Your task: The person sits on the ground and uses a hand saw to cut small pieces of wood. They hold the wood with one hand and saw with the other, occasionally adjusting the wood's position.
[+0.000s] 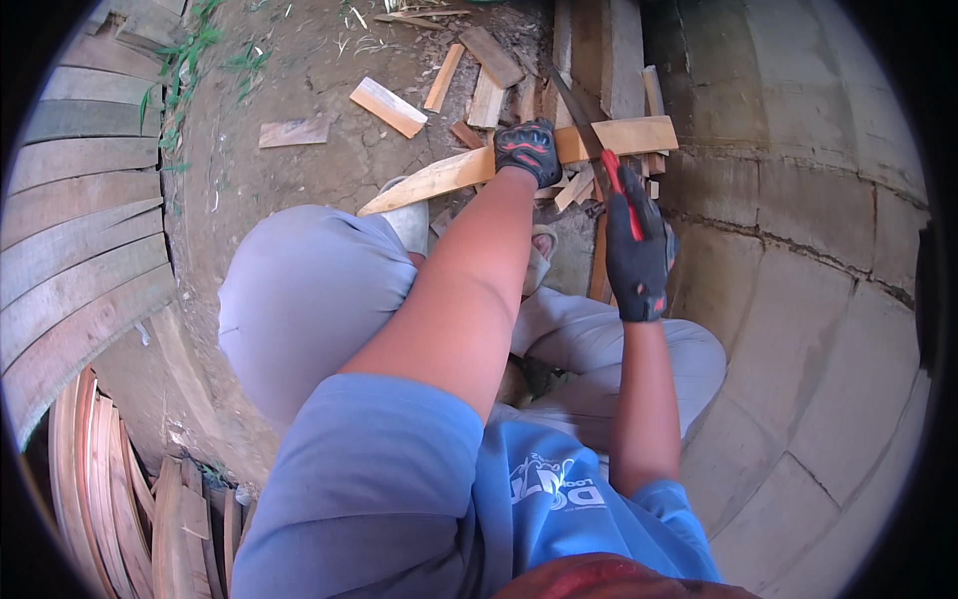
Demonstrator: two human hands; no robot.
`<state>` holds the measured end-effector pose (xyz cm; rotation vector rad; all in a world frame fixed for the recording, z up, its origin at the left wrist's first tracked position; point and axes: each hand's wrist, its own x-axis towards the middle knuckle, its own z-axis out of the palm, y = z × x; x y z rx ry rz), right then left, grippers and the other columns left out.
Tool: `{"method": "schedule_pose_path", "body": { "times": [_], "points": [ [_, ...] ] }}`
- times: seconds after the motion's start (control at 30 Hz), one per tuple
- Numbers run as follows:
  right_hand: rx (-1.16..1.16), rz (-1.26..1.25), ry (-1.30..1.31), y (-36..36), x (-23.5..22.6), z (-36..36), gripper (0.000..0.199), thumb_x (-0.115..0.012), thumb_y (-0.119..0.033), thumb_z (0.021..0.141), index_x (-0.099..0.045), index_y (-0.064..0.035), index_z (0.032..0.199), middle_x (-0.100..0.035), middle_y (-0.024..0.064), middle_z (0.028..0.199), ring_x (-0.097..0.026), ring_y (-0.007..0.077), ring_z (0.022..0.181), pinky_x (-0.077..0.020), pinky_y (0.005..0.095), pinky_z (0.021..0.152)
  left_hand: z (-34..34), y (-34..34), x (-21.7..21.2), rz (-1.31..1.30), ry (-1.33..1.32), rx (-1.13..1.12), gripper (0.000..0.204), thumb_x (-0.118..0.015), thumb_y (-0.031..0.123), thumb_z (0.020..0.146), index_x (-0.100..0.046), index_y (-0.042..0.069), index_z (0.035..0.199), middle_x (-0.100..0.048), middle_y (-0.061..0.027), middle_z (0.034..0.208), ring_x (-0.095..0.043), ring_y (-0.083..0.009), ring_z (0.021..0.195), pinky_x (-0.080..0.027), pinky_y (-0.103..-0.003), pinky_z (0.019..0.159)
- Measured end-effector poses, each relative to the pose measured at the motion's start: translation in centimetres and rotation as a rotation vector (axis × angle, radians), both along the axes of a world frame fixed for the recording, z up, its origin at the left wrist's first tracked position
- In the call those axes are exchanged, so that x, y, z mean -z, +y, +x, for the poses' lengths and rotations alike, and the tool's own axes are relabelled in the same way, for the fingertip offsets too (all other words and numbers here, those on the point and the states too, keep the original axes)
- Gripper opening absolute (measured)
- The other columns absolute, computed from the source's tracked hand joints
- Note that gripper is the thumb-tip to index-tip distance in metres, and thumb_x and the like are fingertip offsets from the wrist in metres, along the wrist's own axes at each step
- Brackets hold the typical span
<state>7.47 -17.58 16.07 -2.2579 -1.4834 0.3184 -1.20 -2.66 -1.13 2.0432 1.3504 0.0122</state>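
A long, light wooden board (439,179) with a tapered left end lies across in front of me. My left hand (529,152), in a black glove with red marks, is closed over the board near its middle, pressing on it. My right hand (641,245), gloved the same way, is wrapped around the red handle of a hand saw (581,112). The saw's dark, slightly curved blade points away and crosses the board to the right of my left hand. Whether its teeth have cut into the wood cannot be made out.
Short wood offcuts (389,107) are scattered on the dirt ground (319,60) beyond the board. Long timber beams (624,60) run away at the far middle. A concrete block wall (798,240) stands close on my right. Planks (95,165) and stacked boards (120,499) line the left.
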Motion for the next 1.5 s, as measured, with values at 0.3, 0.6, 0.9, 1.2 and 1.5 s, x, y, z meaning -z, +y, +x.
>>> {"method": "schedule_pose_path", "body": {
  "times": [0.3, 0.6, 0.9, 1.2, 1.5],
  "points": [
    [0.107, -0.093, 0.018, -16.0, -7.3, -1.9, 0.041, -0.061, -0.019, 0.107, -0.068, -0.0053, 0.145, -0.072, 0.0040, 0.087, -0.058, 0.0079, 0.064, -0.0499, 0.0290, 0.063, -0.7, 0.5, -1.1, -0.055, 0.000, 0.036, 0.048, -0.066, 0.027, 0.085, -0.068, 0.007, 0.129, -0.073, -0.0210, 0.129, -0.071, -0.0370, 0.122, -0.056, -0.048, 0.105],
    [0.244, -0.084, 0.142, -12.6, -9.8, -3.7, 0.036, -0.065, -0.005, 0.103, -0.071, -0.0038, 0.138, -0.078, 0.0182, 0.124, -0.078, 0.0271, 0.109, -0.0582, 0.0369, 0.096, -0.6, 0.4, -0.1, -0.054, -0.038, 0.004, 0.044, -0.063, 0.024, 0.085, -0.068, 0.005, 0.125, -0.074, -0.0213, 0.126, -0.072, -0.0376, 0.119, -0.057, -0.048, 0.102],
    [0.063, 0.103, 0.093, -3.5, -2.0, -1.5, 0.037, -0.063, -0.021, 0.107, -0.071, -0.0099, 0.141, -0.077, 0.0177, 0.127, -0.076, 0.0325, 0.114, -0.0570, 0.0416, 0.096, 0.1, 0.3, 0.0, -0.005, -0.028, -0.003, 0.042, -0.065, 0.024, 0.085, -0.070, 0.004, 0.122, -0.075, -0.0205, 0.123, -0.073, -0.0378, 0.117, -0.057, -0.050, 0.099],
    [0.070, 0.126, 0.123, 5.2, 5.1, -0.5, 0.039, -0.064, -0.026, 0.106, -0.070, -0.0123, 0.142, -0.076, 0.0211, 0.126, -0.075, 0.0351, 0.114, -0.0557, 0.0439, 0.098, -0.3, 0.2, -1.1, -0.037, -0.019, -0.016, 0.046, -0.071, 0.027, 0.084, -0.069, 0.006, 0.125, -0.074, -0.0195, 0.127, -0.071, -0.0339, 0.122, -0.055, -0.046, 0.103],
    [0.062, 0.111, 0.173, 4.3, 4.6, -0.3, 0.038, -0.060, -0.022, 0.108, -0.069, -0.0097, 0.143, -0.073, 0.0219, 0.133, -0.071, 0.0365, 0.123, -0.0541, 0.0434, 0.102, -0.2, 0.8, -0.4, -0.117, -0.020, 0.027, 0.047, -0.066, 0.026, 0.087, -0.067, 0.003, 0.128, -0.072, -0.0219, 0.132, -0.070, -0.0365, 0.125, -0.054, -0.048, 0.107]
  ]
}}
